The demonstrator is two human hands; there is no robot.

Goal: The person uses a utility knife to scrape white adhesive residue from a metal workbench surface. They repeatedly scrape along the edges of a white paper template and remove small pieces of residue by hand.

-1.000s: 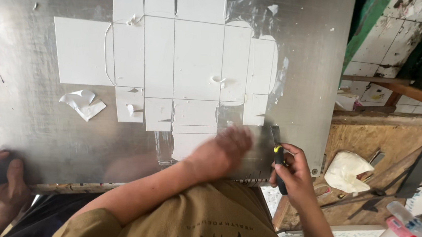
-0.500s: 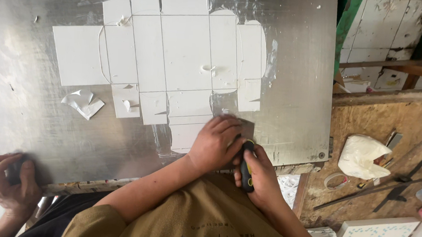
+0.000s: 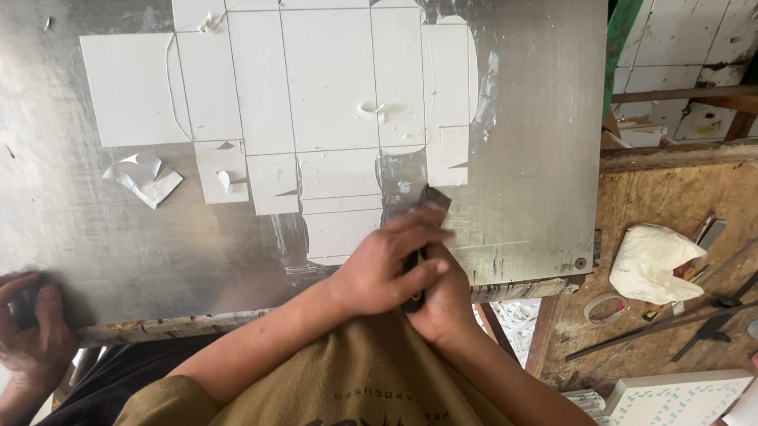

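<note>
Scraper (image 3: pixel 419 242): black-handled, blade laid on the metal sheet (image 3: pixel 528 117) at the near edge of the white sticker panels (image 3: pixel 334 85). Both hands are clamped together on its handle, the left hand (image 3: pixel 384 262) folded over the right hand (image 3: pixel 440 297). Torn sticker scrap (image 3: pixel 143 177): lying loose on the sheet, left of the hands. Another person's hand (image 3: pixel 11 325): gripping the sheet's near left corner. Crumpled white bag (image 3: pixel 651 259): on the wooden table (image 3: pixel 647 196), right.
</note>
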